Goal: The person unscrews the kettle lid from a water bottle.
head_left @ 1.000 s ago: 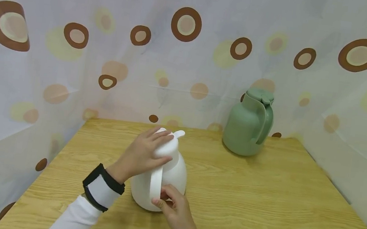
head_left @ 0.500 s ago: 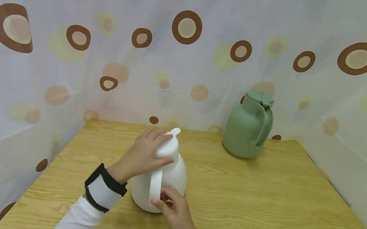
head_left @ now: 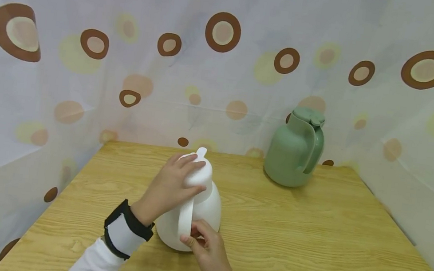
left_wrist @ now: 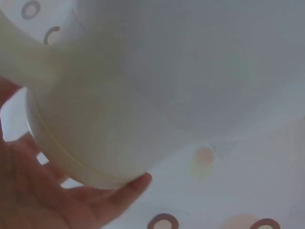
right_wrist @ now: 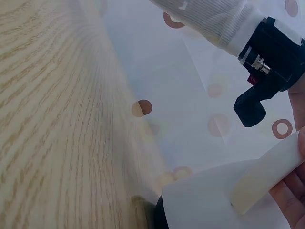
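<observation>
A white thermos jug stands upright on the wooden table. My left hand grips its domed lid from above, thumb towards the front and fingers spread over the far side. From the lid a small tab sticks out towards the back. Low on the jug, my right hand pinches the handle between thumb and fingers. In the left wrist view, fingers curve round the lid's edge. The right wrist view shows the handle's lower end joining the body.
A green thermos jug stands at the back right of the table, handle facing right. Behind and along both sides hangs a pale curtain with brown and yellow circles.
My left hand has twisted the lid: its tab has swung from the right towards the back left. The right hand keeps its pinch on the handle, and the jug's body stays in place.
</observation>
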### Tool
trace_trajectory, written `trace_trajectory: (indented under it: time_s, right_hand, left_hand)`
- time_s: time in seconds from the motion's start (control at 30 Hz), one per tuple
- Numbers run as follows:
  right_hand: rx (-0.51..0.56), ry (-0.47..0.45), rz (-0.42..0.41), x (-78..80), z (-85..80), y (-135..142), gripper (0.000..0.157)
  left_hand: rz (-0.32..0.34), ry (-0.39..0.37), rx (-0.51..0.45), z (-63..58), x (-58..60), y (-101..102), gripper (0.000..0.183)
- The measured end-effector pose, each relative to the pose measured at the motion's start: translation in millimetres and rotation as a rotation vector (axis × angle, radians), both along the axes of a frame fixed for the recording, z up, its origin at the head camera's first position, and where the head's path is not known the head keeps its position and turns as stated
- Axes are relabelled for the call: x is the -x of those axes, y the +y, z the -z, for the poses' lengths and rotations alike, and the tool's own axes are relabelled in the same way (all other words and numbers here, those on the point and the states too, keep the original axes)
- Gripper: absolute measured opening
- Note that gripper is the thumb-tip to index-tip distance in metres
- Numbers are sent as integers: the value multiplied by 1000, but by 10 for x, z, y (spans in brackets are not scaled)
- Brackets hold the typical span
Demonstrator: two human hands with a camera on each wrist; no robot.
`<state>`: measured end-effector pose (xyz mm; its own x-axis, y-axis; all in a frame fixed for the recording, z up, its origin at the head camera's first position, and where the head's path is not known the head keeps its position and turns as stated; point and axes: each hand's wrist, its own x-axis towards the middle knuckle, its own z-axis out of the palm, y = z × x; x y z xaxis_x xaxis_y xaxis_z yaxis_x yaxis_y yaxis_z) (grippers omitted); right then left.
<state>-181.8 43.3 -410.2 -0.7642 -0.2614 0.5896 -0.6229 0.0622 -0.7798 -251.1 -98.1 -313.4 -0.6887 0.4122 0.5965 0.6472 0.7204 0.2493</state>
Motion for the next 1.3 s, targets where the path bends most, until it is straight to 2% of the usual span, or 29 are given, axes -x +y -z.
trace_trajectory:
  time_s: [0.17, 0.23, 0.27, 0.3, 0.37, 0.53, 0.6, 0.63, 0.7, 0.97, 1.03, 1.13, 1.17, 1.23, 1.3]
  right_hand:
    - [-4, -9, -6, -10, -15, 0, 13]
    - [-5, -12, -9, -11, -18, 2, 14]
    - [-4, -12, -13, -11, -19, 3, 14]
    - [-4, -13, -17, -9, -19, 4, 14]
    - [-3, -15, -21, -8, -20, 5, 14]
    - [-8, -8, -3, -2, -18, 11, 13]
    - [-9, -4, 5, 1, -16, 10, 13]
    - [-9, -3, 6, 2, -14, 10, 13]
    - [-8, -4, 5, 1, -10, 8, 13]
    - [-11, -16, 16, 3, -11, -5, 14]
    - [-16, -20, 23, 2, -17, -7, 13]
    - [-21, -23, 20, -57, -129, -15, 12]
    - [-22, -24, 19, -77, -166, -19, 12]
    - [-26, -29, 20, -117, -235, -25, 11]
    - [-28, -35, 22, -145, -283, -26, 11]
  left_hand:
    - [-212, 77, 50, 30, -102, 173, 51]
    - [-237, 96, 75, 30, -107, 185, 52]
    - [-229, 94, 78, 29, -102, 174, 52]
    - [-208, 91, 85, 27, -87, 150, 53]
    - [-114, 72, 85, 9, -40, 71, 53]
    - [218, -13, 2, -21, 119, -188, 50]
    - [288, -27, -30, -9, 156, -247, 50]
    - [295, -31, -43, -1, 159, -261, 50]
    - [271, -19, -57, 18, 143, -249, 50]
    - [-43, 132, -57, 64, -62, 47, 49]
    - [-107, 156, -59, 66, -103, 112, 49]
    - [-178, 172, -32, 57, -138, 150, 50]
    - [-186, 172, -9, 47, -136, 140, 50]
    - [-164, 138, 31, 9, -125, 87, 52]
    - [-86, 87, 73, -34, -84, -10, 52]
